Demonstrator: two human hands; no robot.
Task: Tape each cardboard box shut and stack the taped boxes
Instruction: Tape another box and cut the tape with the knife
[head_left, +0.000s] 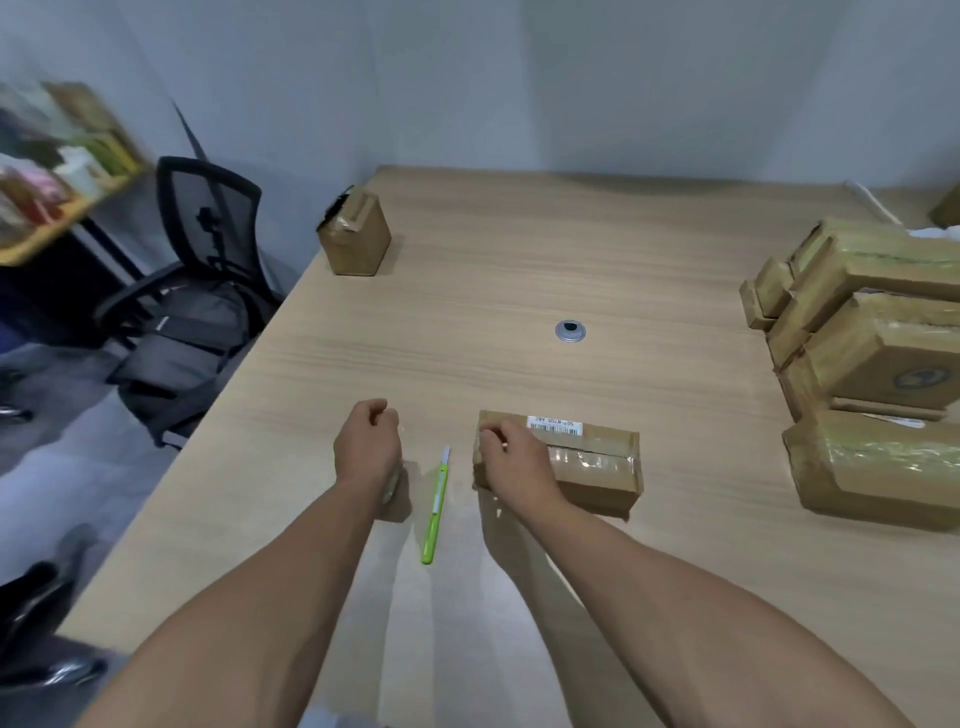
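A small cardboard box (592, 470) lies on the wooden table (519, 270) in front of me, with clear tape along its top seam and a white barcode label on its far side. My right hand (511, 460) rests on the box's left end, fingers curled over the top edge. My left hand (366, 441) is to the left of it, fingers curled round a clear tape roll (394, 480) that is mostly hidden under the hand. A green utility knife (434, 512) lies on the table between my hands.
Several taped cardboard boxes (872, 364) are piled at the table's right edge. One small upright box (356, 239) stands at the far left corner. A metal cable grommet (570, 331) sits mid-table. A black office chair (208, 249) with a bag stands left of the table.
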